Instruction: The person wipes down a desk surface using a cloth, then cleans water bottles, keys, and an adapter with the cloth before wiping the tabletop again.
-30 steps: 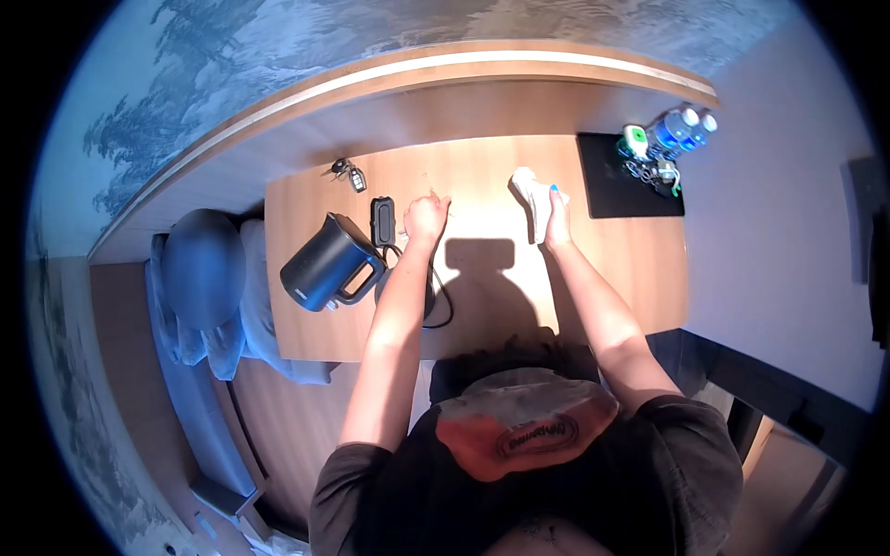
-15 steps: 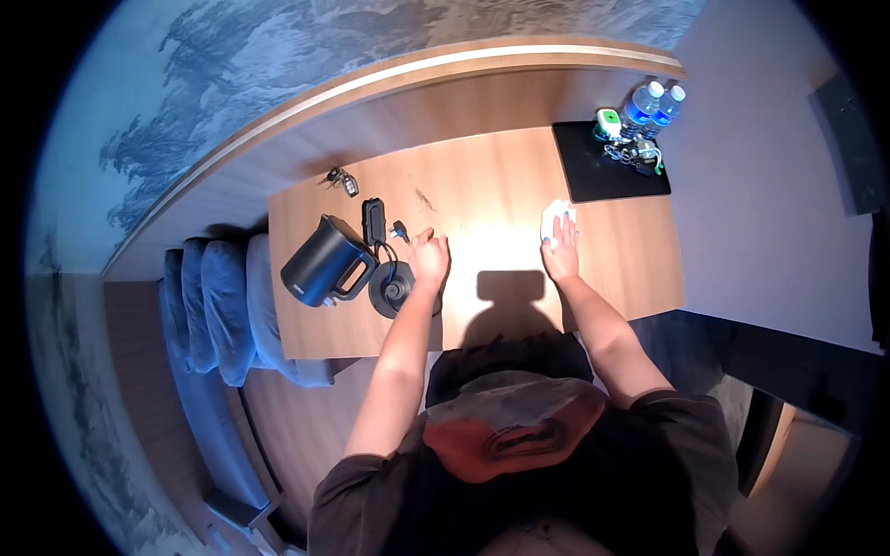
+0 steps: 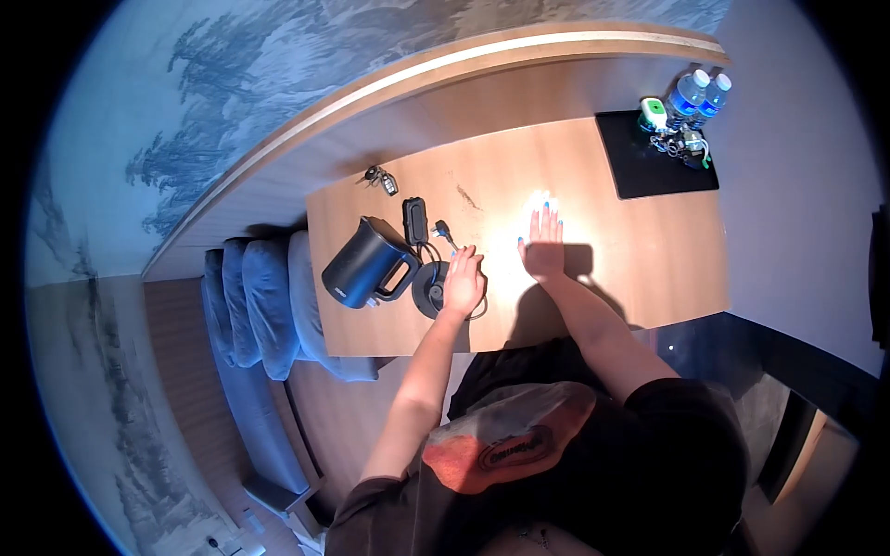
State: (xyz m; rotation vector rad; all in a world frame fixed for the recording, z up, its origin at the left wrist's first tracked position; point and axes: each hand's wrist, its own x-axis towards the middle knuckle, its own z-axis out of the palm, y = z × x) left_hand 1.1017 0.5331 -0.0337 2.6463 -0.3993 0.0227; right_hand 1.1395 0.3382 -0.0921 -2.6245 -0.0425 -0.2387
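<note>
My right hand [image 3: 544, 248] lies flat on the wooden table [image 3: 640, 269], fingers stretched forward and slightly apart. Around its fingertips shows a bright white patch [image 3: 535, 206]; glare hides whether it is a tissue or cloth. My left hand [image 3: 463, 285] rests palm down with fingers extended, at the right side of the round black kettle base [image 3: 430, 291], partly covering it and its cord. A black electric kettle [image 3: 360, 264] lies tilted left of the base. Just beyond my left fingers is a black plug [image 3: 442, 229]. Dark crumbs or a smudge [image 3: 466, 196] mark the table farther back.
A black oblong case [image 3: 414, 221] and keys [image 3: 382, 180] lie behind the kettle. At the back right, a black tray [image 3: 640, 176] holds two water bottles [image 3: 688, 93], a green-and-white item [image 3: 654, 113] and cables. Grey-blue cushions [image 3: 273, 306] stand left of the table.
My right hand has slid left across the table, with the white patch at its fingers. My left hand has come back toward me beside the kettle base, its curled fingers now extended. The view has shifted.
</note>
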